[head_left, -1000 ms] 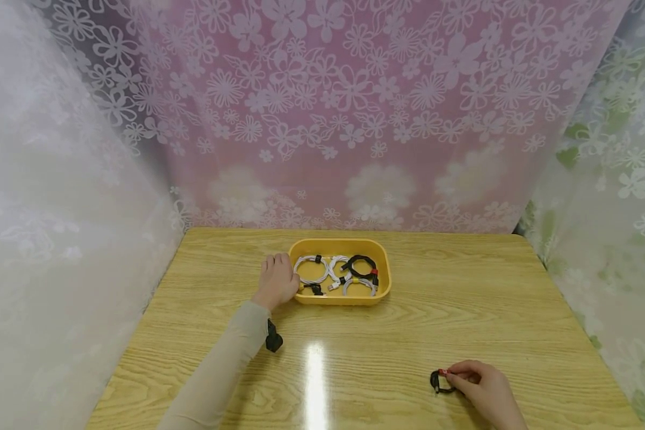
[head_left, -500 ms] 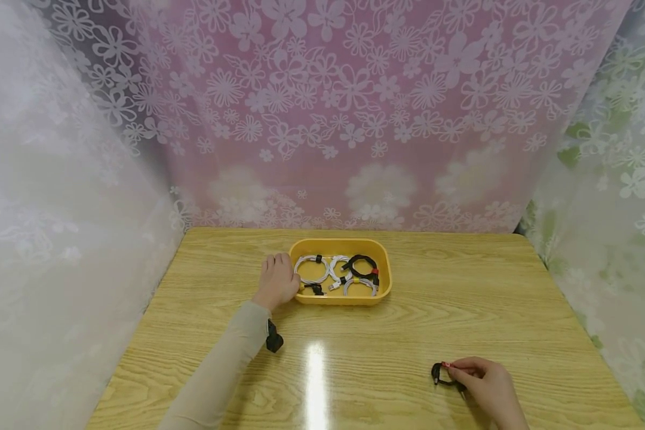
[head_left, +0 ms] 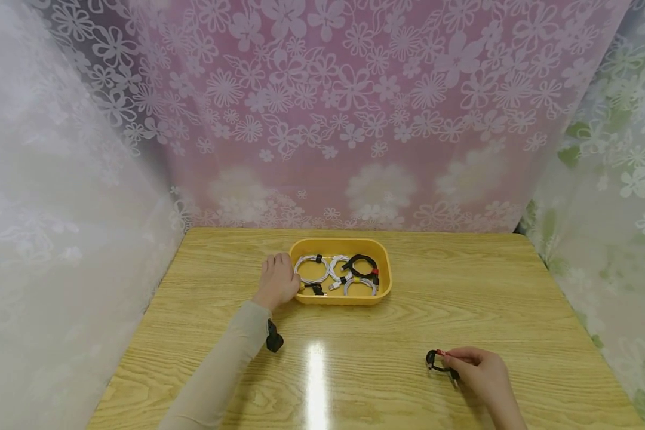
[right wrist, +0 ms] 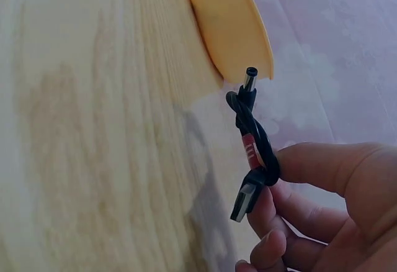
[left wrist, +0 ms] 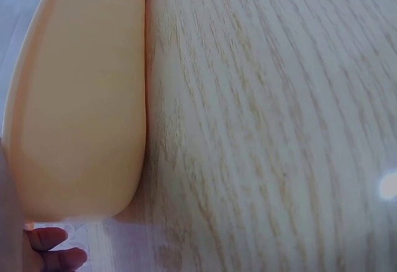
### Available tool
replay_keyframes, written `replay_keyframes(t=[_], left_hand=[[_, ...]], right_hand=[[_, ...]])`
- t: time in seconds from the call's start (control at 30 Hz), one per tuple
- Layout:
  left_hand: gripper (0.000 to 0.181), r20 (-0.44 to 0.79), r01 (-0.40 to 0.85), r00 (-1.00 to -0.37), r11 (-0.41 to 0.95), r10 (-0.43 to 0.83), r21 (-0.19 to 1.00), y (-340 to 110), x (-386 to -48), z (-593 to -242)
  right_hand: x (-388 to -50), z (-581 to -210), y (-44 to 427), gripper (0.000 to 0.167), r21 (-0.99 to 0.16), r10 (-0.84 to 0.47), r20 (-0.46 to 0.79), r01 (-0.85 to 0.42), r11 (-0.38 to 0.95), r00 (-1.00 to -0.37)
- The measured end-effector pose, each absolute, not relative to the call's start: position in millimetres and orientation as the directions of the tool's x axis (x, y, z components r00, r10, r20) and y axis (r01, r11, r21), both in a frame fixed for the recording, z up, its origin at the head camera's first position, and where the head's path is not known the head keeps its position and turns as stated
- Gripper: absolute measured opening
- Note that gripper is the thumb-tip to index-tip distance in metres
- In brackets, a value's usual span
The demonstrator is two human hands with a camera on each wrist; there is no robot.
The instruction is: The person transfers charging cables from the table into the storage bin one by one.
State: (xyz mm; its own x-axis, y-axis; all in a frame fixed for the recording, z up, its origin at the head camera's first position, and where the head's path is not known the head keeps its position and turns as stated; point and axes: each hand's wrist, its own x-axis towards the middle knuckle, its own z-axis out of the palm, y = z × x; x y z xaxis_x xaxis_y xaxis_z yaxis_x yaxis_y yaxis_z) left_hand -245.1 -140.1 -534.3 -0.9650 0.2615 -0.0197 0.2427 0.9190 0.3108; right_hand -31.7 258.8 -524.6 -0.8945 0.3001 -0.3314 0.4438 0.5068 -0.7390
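Note:
My right hand (head_left: 484, 371) pinches a small coiled black USB cable (right wrist: 253, 126) between thumb and fingers, held above the table at the right. In the right wrist view the cable has a red tie, a USB plug at its lower end and a round barrel plug at the top. My left hand (head_left: 278, 279) grips the left end of a yellow tray (head_left: 340, 301), thumb at the rim. In the left wrist view only some fingertips (left wrist: 65, 258) show past the tray's end. Inside lie coiled cables: a white one (head_left: 312, 280), a black one (head_left: 361, 257) with a red tie, and several others.
The wooden table (head_left: 419, 322) carries the tray towards its far edge. A pink floral curtain (head_left: 355, 119) hangs behind it, with pale sheets at both sides. A black device (head_left: 273, 337) sits on my left wrist.
My right hand has lifted the black cable off the table and moved it slightly away from me, turning it so a plug hangs down. The left hand and tray have stayed put.

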Motion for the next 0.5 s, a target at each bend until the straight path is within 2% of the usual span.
replay_keyframes(t=[0.5], left_hand=[[0.016,-0.006,0.259,-0.962,0.914,0.274,0.314,-141,-244,-533]], right_hand=[[-63,-511,234,0.027,-0.810,0.262,-0.267,0.363,0.461,-0.927]])
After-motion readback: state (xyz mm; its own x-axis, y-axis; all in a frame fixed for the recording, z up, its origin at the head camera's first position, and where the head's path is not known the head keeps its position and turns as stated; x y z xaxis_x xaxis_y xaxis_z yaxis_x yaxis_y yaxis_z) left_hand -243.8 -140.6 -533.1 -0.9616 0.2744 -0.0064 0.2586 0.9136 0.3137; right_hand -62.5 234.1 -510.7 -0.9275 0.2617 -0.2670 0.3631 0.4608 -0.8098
